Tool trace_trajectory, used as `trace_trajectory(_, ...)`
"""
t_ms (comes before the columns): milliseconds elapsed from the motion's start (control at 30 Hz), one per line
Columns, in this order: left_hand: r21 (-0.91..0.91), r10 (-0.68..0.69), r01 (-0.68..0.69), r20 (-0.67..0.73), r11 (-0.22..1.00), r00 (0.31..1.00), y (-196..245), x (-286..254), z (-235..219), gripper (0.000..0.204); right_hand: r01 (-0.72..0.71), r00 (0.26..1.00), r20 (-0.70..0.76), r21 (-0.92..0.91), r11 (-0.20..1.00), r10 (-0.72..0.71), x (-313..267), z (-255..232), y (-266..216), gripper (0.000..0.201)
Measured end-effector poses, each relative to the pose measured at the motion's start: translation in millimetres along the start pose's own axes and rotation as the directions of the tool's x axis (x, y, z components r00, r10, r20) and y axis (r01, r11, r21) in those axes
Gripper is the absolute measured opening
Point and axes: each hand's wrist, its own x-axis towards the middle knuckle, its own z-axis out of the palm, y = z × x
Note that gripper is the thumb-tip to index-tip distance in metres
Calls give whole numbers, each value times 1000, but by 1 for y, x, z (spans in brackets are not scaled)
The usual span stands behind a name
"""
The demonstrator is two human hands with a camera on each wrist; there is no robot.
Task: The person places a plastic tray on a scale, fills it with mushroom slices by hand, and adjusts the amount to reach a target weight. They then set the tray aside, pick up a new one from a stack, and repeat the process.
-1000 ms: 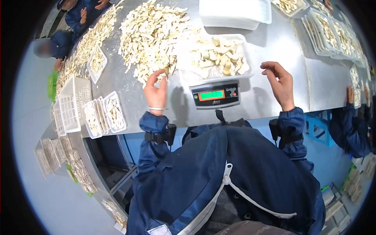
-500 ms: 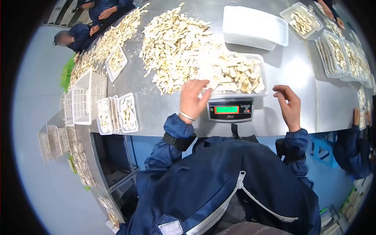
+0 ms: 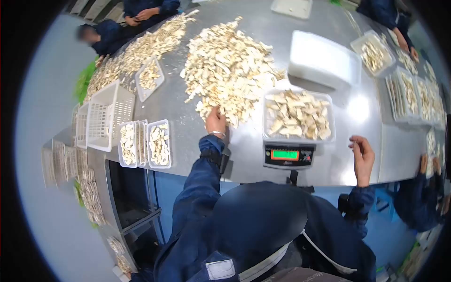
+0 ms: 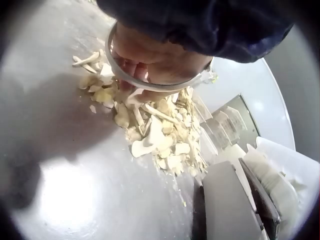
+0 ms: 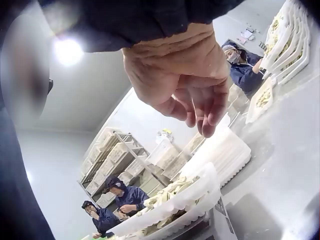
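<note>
At the near edge of a big pile of sliced mushrooms (image 3: 230, 70) my left hand (image 3: 216, 123) reaches down, a white band round its wrist. In the left wrist view its fingers (image 4: 129, 69) point in among the slices, tips hidden, so I cannot tell whether they hold any. A clear plastic tray (image 3: 267, 115) of mushroom slices (image 3: 300, 115) sits on a digital scale (image 3: 288, 156) with a lit green display. Right of the scale, my right hand (image 3: 363, 160) hovers above the table with loosely bent fingers and nothing in them.
Stacked white trays (image 3: 324, 61) stand behind the scale. On the left are filled trays (image 3: 159, 143) and a white slotted basket (image 3: 110, 115). More filled trays (image 3: 408, 94) stand at right. Other people work around the metal table (image 3: 338, 169).
My left hand went from beside the scale to the tray's left edge, then left into the pile's near edge. The right hand stays right of the scale. The head view has shifted.
</note>
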Motion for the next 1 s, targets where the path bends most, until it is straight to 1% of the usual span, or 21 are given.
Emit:
trace_trajectory(33, 7, 22, -21, -46, 1000, 999, -1, 0, 2, 39, -3, 1000, 4, -8, 1000, 3, 1, 1, 2, 17)
trace_trajectory(100, -102, -5, 2, -30, 995, 1000, -17, 5, 6, 38, 22, 1000, 16, 14, 1000, -22, 5, 6, 2, 17)
trace_trajectory(133, -223, -60, 46, -56, 974, 997, -22, 4, 4, 37, 18, 999, 35, 25, 1000, -19, 7, 8, 0, 17)
trace_trajectory(200, -449, -156, 108, -73, 887, 985, -25, 2, -3, 35, 34, 998, 52, 56, 998, -37, 13, 15, -4, 18)
trace_trajectory(300, -618, -208, 122, -69, 776, 976, -15, -9, -26, 35, 41, 995, 86, 69, 997, -47, 18, 24, -5, 19)
trace_trajectory(333, -604, -187, 112, -63, 789, 980, 3, -16, -39, 35, 47, 994, 100, 60, 997, -53, 21, 27, -7, 19)
trace_trajectory(433, -784, 25, -11, 6, 621, 1000, 87, -44, -69, 30, 92, 986, 135, 64, 994, -100, 24, 32, -13, 19)
trace_trajectory(500, -762, 180, -29, 115, 646, 977, 133, -60, -72, 33, 118, 981, 148, 78, 990, -129, 27, 33, -16, 19)
trace_trajectory(567, -681, 354, -135, 192, 720, 915, 171, -72, -71, 32, 125, 979, 148, 101, 987, -139, 28, 34, -16, 19)
trace_trajectory(667, -675, 355, -92, 262, 732, 897, 188, -79, -63, 32, 148, 976, 143, 125, 981, -166, 25, 27, -20, 19)
trace_trajectory(700, -676, 294, -82, 206, 732, 933, 186, -83, -61, 32, 189, 971, 130, 98, 977, -200, 25, 23, -21, 19)
trace_trajectory(733, -705, 256, -64, 170, 706, 952, 179, -84, -62, 34, 208, 970, 116, 59, 976, -213, 25, 19, -20, 19)
trace_trajectory(767, -733, 203, -25, 155, 680, 967, 168, -85, -62, 36, 209, 972, 111, 9, 978, -208, 20, 13, -17, 19)
trace_trajectory(800, -768, 125, 17, 126, 641, 984, 150, -80, -55, 39, 201, 976, 82, 18, 979, -201, 19, 10, -11, 18)
trace_trajectory(833, -781, 112, 29, 126, 624, 986, 141, -81, -62, 37, 198, 978, 59, 29, 980, -199, 18, 9, -6, 18)
trace_trajectory(900, -727, 98, 21, 120, 686, 988, 114, -83, -62, 39, 137, 989, 56, 18, 990, -138, 13, 4, -3, 18)
trace_trajectory(1000, -727, 114, 51, 176, 685, 978, 103, -99, -60, 37, 94, 993, 74, 2, 996, -94, 8, 2, 8, 19)
